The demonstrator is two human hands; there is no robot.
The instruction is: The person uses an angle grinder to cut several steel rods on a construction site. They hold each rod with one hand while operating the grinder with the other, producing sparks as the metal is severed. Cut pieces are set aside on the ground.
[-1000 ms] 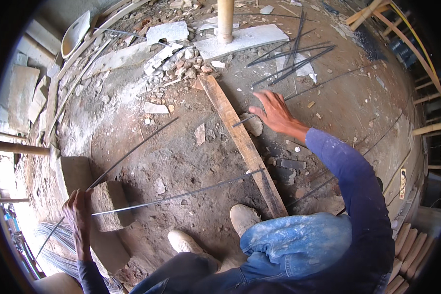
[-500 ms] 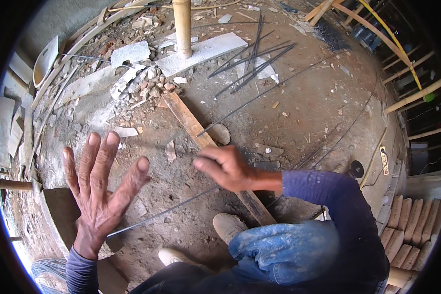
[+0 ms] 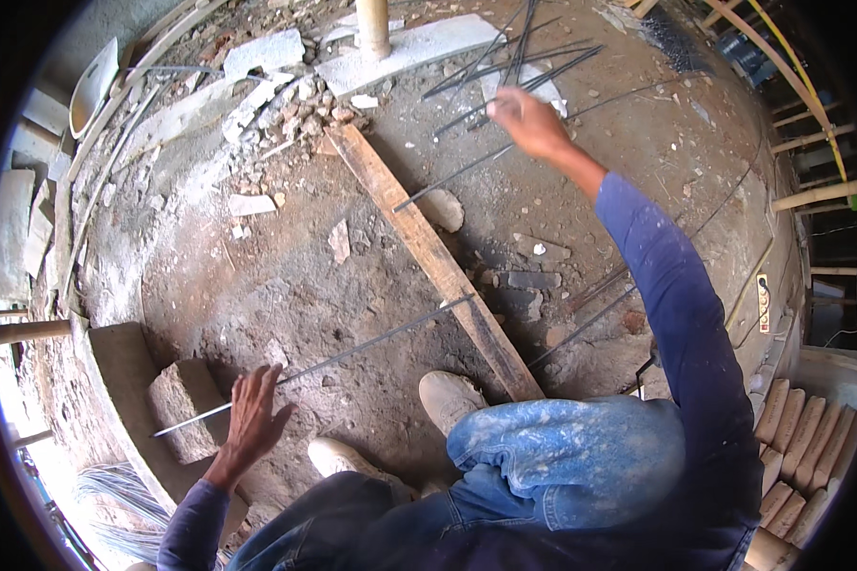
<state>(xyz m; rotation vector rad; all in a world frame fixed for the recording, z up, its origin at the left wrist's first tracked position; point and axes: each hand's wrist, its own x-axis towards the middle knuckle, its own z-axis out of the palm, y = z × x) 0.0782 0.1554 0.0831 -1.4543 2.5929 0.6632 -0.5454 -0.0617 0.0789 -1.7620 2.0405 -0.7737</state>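
Note:
My left hand is low at the left, fingers stretched and thumb apart, over a thin steel rod. That rod slants from beside a broken block to a long wooden plank, where its far end rests. My right hand reaches far forward, beside a loose pile of short dark rods. Its fingers are bent and blurred, so any grip is unclear. Another rod runs from the plank toward the space below my right hand.
Rubble and a pale slab around a bamboo post lie ahead. Coiled wire is at the lower left. A power strip and stacked bricks are on the right. My shoes stand near the plank.
My right hand has moved forward from above the plank to the rod pile. My left hand has dropped from its raised, spread position to the steel rod, whose far end now shows on the plank.

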